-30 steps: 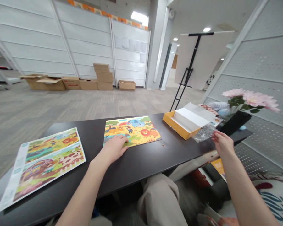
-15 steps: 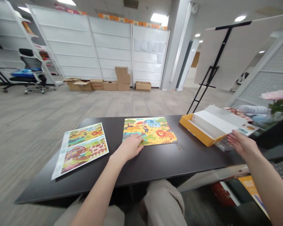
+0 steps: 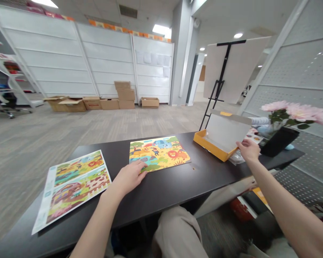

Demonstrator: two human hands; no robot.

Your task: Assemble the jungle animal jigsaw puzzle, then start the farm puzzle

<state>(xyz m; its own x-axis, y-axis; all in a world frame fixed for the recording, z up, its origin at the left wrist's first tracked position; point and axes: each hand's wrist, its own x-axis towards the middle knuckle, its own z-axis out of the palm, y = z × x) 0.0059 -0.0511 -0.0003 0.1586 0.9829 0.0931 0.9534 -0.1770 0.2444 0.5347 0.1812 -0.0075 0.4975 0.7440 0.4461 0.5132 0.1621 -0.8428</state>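
A colourful animal jigsaw puzzle (image 3: 161,152) lies flat on the dark table (image 3: 167,190). My left hand (image 3: 133,175) is at its near left edge, with bent fingers over the border and the thumb at the near side. On the right, my right hand (image 3: 249,148) pinches the edge of the raised lid of a yellow box (image 3: 214,147). The lid's pale inside faces me, and the box's inside is mostly hidden. Left of my left hand lies a printed picture sheet (image 3: 75,186) with two animal scenes.
Clear plastic wrapping (image 3: 237,157) lies beside the box. A dark vase (image 3: 280,141) with pink flowers (image 3: 298,111) stands at the right end. Behind the table is an easel (image 3: 220,82). Cardboard boxes (image 3: 125,95) line the white shelving.
My right hand has lifted the box lid more upright. My left hand stays at the puzzle's near left edge. The view has turned to the right.
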